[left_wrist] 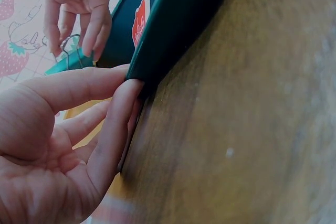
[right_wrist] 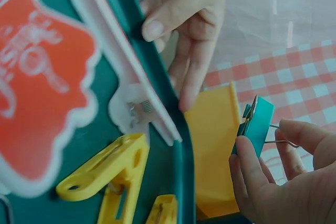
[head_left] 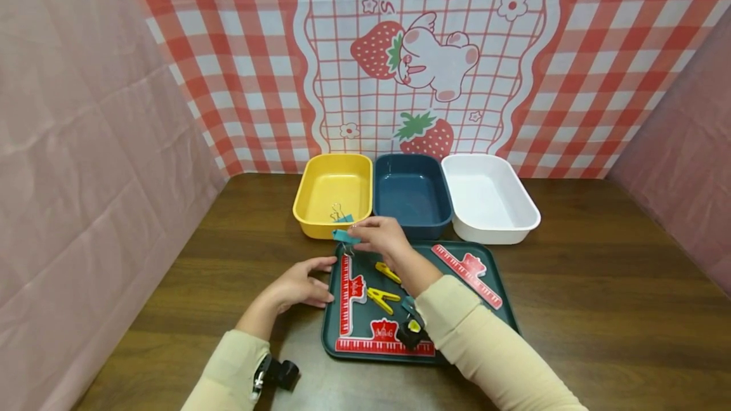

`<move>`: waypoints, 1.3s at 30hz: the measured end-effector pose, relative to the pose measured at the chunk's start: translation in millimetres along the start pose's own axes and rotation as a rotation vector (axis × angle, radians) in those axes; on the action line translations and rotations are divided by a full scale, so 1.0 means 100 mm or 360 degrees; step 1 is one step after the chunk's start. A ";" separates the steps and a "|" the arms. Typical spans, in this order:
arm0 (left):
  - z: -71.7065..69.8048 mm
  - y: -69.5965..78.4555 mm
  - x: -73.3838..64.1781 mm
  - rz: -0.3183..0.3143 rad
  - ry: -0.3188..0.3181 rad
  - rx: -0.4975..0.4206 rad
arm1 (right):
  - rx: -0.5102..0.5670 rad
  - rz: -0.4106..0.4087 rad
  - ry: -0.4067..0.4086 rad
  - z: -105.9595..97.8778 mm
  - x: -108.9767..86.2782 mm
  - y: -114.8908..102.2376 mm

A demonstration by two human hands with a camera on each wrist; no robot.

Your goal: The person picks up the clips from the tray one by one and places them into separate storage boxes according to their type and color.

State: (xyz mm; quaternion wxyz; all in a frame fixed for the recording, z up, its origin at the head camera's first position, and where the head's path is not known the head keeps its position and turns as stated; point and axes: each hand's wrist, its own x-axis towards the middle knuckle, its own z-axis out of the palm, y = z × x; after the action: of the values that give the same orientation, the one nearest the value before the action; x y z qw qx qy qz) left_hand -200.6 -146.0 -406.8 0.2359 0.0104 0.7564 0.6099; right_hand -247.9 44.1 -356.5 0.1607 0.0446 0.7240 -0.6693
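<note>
My right hand [head_left: 384,237] pinches a teal binder clip [right_wrist: 260,125] by its body and wire handles, above the tray's far left corner and just in front of the yellow bin [head_left: 304,211]. With thumb and fingers, my left hand [head_left: 299,283] grips the left rim of the dark green tray [left_wrist: 157,30]. Another teal binder clip [head_left: 344,218] lies in the yellow bin. On the tray are two yellow clothespins [head_left: 382,300] and three red piano-patterned clips [head_left: 345,303]. A further teal clip [head_left: 407,303] shows partly beside my right wrist.
A dark blue bin [head_left: 411,186] and a white bin [head_left: 485,189] stand to the right of the yellow one, behind the tray. Around them is a wooden table [head_left: 599,284], with a checked strawberry cloth [head_left: 245,68] hanging at the back.
</note>
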 end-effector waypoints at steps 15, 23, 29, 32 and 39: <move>0.00 -0.02 0.01 0.0019 -0.0006 -0.0018 | 0.0044 -0.0093 0.0013 0.03 0.07 -0.20; 0.00 -0.03 0.01 0.0026 -0.0005 -0.0022 | 0.0093 -0.0046 0.0135 -0.02 0.22 -0.24; 0.01 -0.03 0.01 -0.0002 0.0020 -0.0010 | 0.0092 -0.0034 0.0209 -0.05 0.29 -0.26; 0.01 -0.02 0.01 -0.0005 0.0028 -0.0001 | 0.0096 -0.0057 0.0216 -0.04 0.32 -0.27; 0.00 0.00 0.02 -0.0017 0.0049 0.0012 | 0.0107 -0.0060 0.0258 0.00 0.40 -0.32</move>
State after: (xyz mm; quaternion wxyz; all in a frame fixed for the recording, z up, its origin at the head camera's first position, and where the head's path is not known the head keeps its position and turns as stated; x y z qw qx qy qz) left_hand -201.7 -145.3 -407.7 0.2274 -0.0021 0.7624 0.6059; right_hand -294.6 34.9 -337.6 0.0873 0.0905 0.7125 -0.6903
